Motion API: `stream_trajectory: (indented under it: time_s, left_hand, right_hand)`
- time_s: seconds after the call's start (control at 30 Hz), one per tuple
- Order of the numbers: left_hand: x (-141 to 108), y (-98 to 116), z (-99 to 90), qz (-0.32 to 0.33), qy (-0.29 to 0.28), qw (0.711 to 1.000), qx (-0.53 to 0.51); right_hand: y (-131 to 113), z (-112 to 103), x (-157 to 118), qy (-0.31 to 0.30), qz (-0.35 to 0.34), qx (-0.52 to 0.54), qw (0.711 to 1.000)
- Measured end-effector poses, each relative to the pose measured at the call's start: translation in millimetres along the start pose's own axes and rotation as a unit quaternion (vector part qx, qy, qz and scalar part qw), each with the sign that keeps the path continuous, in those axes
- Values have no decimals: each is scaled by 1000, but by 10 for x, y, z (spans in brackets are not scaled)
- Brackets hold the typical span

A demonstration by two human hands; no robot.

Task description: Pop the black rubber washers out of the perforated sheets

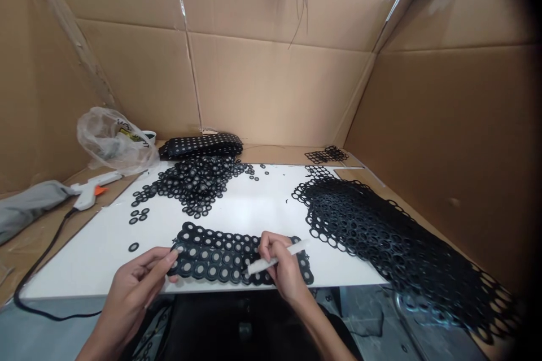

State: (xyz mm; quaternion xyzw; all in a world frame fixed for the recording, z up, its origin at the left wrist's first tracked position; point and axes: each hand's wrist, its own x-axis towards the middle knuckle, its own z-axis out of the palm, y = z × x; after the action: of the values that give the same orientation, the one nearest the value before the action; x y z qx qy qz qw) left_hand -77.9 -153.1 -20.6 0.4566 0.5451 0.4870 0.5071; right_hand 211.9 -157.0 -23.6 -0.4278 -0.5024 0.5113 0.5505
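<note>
A black strip (214, 258) of joined rings with pale grey centres lies along the front of the white board. My left hand (138, 282) pinches its left end between thumb and fingers. A slim white pen-like tool (261, 265) is gripped in my right hand (283, 268), above the right half of the strip. The tool's dark tip points down and left to the strip's lower edge; whether it touches cannot be made out. My right hand hides part of the strip behind it.
Loose black discs (199, 180) are heaped at the back left, before stacked dotted strips (201, 145). Black ring mesh (372, 225) covers the right side and overhangs the front edge. A corded glue gun (88, 194) and a plastic bag (108, 138) lie left. Cardboard walls (271, 90) surround the board.
</note>
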Motion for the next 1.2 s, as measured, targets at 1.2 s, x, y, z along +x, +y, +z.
stream_trajectory:
  time_s: [1.2]
  left_hand:
    - [3,-212,-126,15,3,998,68]
  right_hand:
    - [-140,-124,-5,70,-32,-10,997]
